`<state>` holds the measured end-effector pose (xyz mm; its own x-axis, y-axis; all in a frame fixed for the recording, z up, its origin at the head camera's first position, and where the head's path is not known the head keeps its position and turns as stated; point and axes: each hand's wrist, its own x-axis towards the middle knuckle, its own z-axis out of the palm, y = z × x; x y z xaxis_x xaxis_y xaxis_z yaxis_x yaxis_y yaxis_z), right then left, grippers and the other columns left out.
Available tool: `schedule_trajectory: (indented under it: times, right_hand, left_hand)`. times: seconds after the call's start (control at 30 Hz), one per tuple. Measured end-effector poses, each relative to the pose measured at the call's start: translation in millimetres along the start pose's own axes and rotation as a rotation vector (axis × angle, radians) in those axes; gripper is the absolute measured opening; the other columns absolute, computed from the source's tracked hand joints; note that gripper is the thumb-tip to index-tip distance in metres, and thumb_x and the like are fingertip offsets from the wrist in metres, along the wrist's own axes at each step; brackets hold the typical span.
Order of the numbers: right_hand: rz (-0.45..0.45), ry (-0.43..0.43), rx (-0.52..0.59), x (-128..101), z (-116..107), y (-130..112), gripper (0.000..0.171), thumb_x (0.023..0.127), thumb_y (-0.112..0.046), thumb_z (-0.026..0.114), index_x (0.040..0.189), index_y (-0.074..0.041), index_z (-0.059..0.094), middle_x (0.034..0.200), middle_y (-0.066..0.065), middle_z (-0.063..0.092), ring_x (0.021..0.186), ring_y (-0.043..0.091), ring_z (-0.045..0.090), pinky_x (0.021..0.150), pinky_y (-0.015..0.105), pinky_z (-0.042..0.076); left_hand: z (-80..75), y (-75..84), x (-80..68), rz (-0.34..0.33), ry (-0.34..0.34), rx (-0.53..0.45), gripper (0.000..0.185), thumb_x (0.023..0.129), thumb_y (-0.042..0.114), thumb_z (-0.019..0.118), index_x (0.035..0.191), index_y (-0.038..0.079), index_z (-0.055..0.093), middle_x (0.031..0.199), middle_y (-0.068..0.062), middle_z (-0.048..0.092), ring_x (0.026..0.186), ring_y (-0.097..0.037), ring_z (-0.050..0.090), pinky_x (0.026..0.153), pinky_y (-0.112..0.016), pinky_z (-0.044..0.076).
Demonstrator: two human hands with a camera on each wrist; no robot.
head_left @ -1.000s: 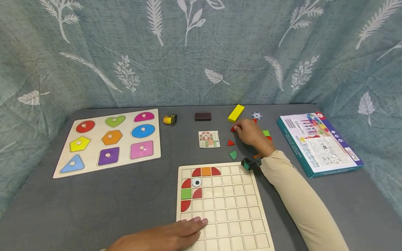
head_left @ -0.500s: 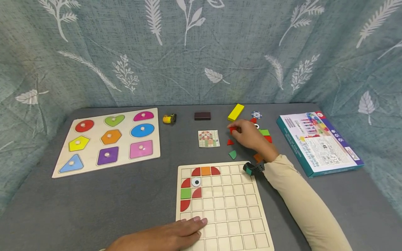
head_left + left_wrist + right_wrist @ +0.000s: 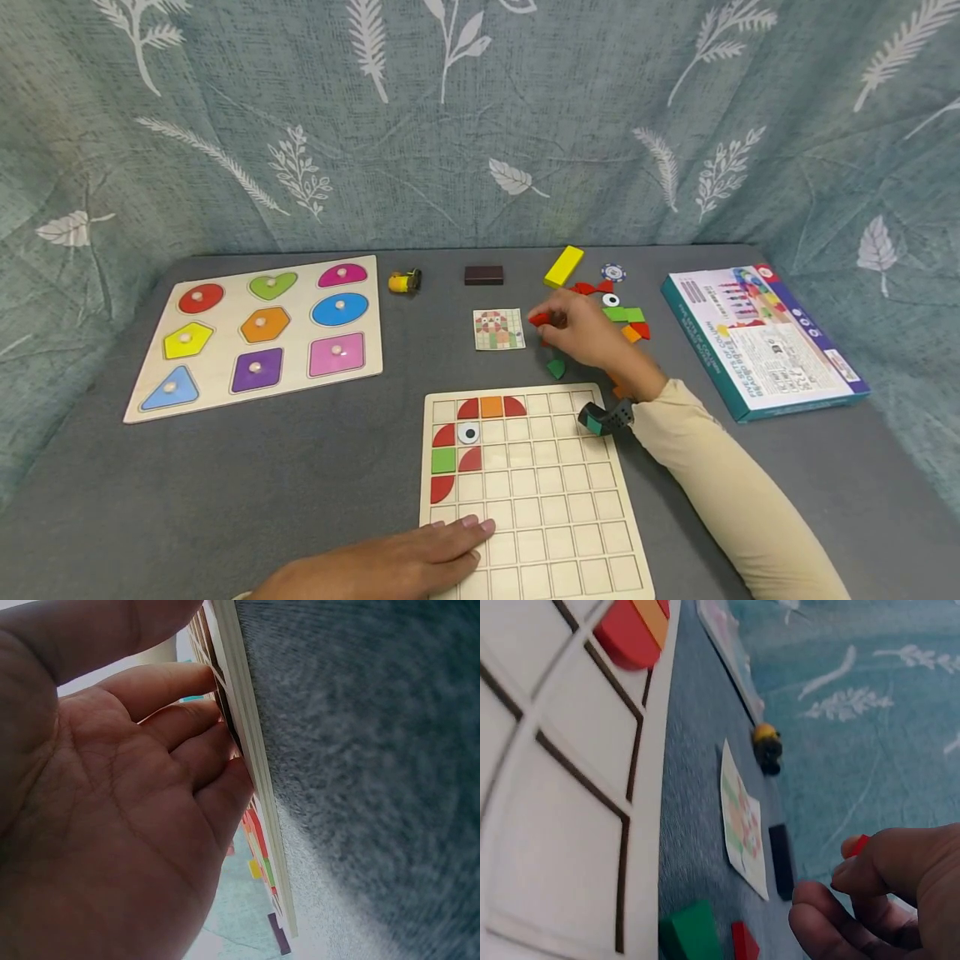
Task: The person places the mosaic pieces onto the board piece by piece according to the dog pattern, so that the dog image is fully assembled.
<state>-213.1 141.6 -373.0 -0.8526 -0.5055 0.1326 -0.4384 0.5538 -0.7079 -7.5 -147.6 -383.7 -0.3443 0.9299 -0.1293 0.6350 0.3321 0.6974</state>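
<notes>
My left hand [image 3: 397,558] lies with straight fingers on the lower left of the wooden grid board [image 3: 558,508]. In the left wrist view its fingertips [image 3: 229,776] meet the board's edge. Red quarter-circle pieces [image 3: 442,489], an orange square [image 3: 491,407], a green square [image 3: 443,460] and an eye piece [image 3: 468,432] sit in the board's upper left cells. Beyond the board, my right hand [image 3: 581,329] pinches a small red piece [image 3: 538,318] between thumb and fingers, just right of the picture card [image 3: 498,329]. A green piece [image 3: 556,368] lies below that hand.
Loose red, green and orange pieces [image 3: 630,315] lie right of the right hand. Behind are a yellow block [image 3: 564,266], a dark block [image 3: 483,275], a poker chip [image 3: 613,272] and a toy vehicle [image 3: 405,282]. A shape puzzle [image 3: 300,367] lies left, a flat box [image 3: 765,342] right.
My right hand has drawn the red piece left and nearer, away from the other loose pieces toward the card. The left hand stays put on the board.
</notes>
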Motion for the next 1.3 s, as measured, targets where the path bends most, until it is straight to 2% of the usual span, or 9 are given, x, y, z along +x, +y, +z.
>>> schedule_trajectory:
  times: [0.13, 0.27, 0.47, 0.77, 0.9, 1.0, 1.17, 1.3]
  right_hand:
    - [-0.011, -0.026, 0.065, -3, 4, -6, 0.022, 0.091, 0.002, 0.062, 0.113, 0.004, 0.066, 0.096, 0.009, 0.061, 0.076, 0.02, 0.056, 0.068, 0.034, 0.048]
    - [-0.023, -0.039, 0.118, -6, 9, -11, 0.015, 0.092, 0.001, 0.063, 0.107, 0.003, 0.066, 0.097, 0.008, 0.062, 0.081, 0.02, 0.059, 0.074, 0.035, 0.05]
    - [-0.038, -0.067, 0.137, -8, 14, -14, 0.011, 0.092, -0.001, 0.064, 0.101, 0.003, 0.068, 0.091, 0.007, 0.067, 0.08, 0.02, 0.063, 0.073, 0.033, 0.053]
    - [-0.019, -0.089, 0.148, -15, 20, -22, 0.018, 0.091, -0.001, 0.066, 0.107, -0.001, 0.061, 0.093, 0.005, 0.063, 0.082, 0.019, 0.06, 0.072, 0.032, 0.051]
    - [-0.069, -0.099, 0.132, -19, 23, -25, 0.011, 0.09, -0.003, 0.068, 0.101, -0.002, 0.069, 0.09, 0.001, 0.062, 0.077, 0.016, 0.057, 0.068, 0.03, 0.049]
    - [-0.134, -0.109, 0.141, -22, 25, -28, 0.013, 0.092, -0.005, 0.066, 0.102, 0.0, 0.073, 0.087, 0.0, 0.059, 0.072, 0.016, 0.052, 0.064, 0.028, 0.044]
    - [-0.175, -0.159, 0.181, -26, 28, -34, 0.018, 0.096, -0.005, 0.061, 0.107, 0.0, 0.073, 0.093, 0.001, 0.061, 0.072, 0.016, 0.051, 0.061, 0.028, 0.043]
    - [-0.13, -0.233, 0.205, -29, 33, -40, 0.017, 0.094, -0.005, 0.064, 0.109, -0.003, 0.071, 0.096, -0.001, 0.066, 0.075, 0.013, 0.057, 0.067, 0.027, 0.049]
  left_hand:
    - [0.0, 0.2, 0.2, 0.004, -0.001, 0.014, 0.069, 0.098, 0.05, 0.049, 0.149, 0.006, 0.037, 0.16, -0.006, 0.021, 0.143, -0.023, 0.026, 0.102, -0.03, 0.04]
    - [0.0, 0.3, 0.4, 0.002, -0.004, 0.0, 0.07, 0.098, 0.05, 0.049, 0.15, 0.006, 0.036, 0.16, -0.006, 0.02, 0.143, -0.023, 0.026, 0.102, -0.03, 0.04]
    - [-0.4, 0.3, -0.4, -0.013, -0.02, -0.021, 0.071, 0.098, 0.051, 0.048, 0.151, 0.006, 0.034, 0.16, -0.006, 0.019, 0.143, -0.023, 0.025, 0.102, -0.031, 0.039]
    - [-0.6, 1.6, -0.6, -0.034, -0.019, -0.058, 0.074, 0.097, 0.053, 0.047, 0.152, 0.008, 0.031, 0.161, -0.004, 0.017, 0.144, -0.023, 0.023, 0.103, -0.032, 0.039]
    - [-0.7, 1.8, -0.4, -0.024, -0.015, -0.067, 0.073, 0.097, 0.053, 0.047, 0.152, 0.008, 0.031, 0.161, -0.005, 0.018, 0.144, -0.024, 0.023, 0.102, -0.032, 0.04]
    - [-1.2, 2.4, 0.3, -0.027, -0.012, -0.071, 0.073, 0.096, 0.054, 0.047, 0.152, 0.008, 0.032, 0.16, -0.004, 0.018, 0.144, -0.024, 0.024, 0.101, -0.032, 0.041]
    - [-2.2, 2.8, 0.8, -0.026, -0.014, -0.07, 0.074, 0.096, 0.053, 0.048, 0.152, 0.008, 0.031, 0.161, -0.004, 0.017, 0.144, -0.024, 0.022, 0.103, -0.034, 0.04]
    - [-2.5, 2.8, 0.4, -0.017, -0.015, -0.062, 0.073, 0.097, 0.052, 0.048, 0.152, 0.007, 0.031, 0.161, -0.005, 0.017, 0.144, -0.025, 0.022, 0.103, -0.034, 0.039]
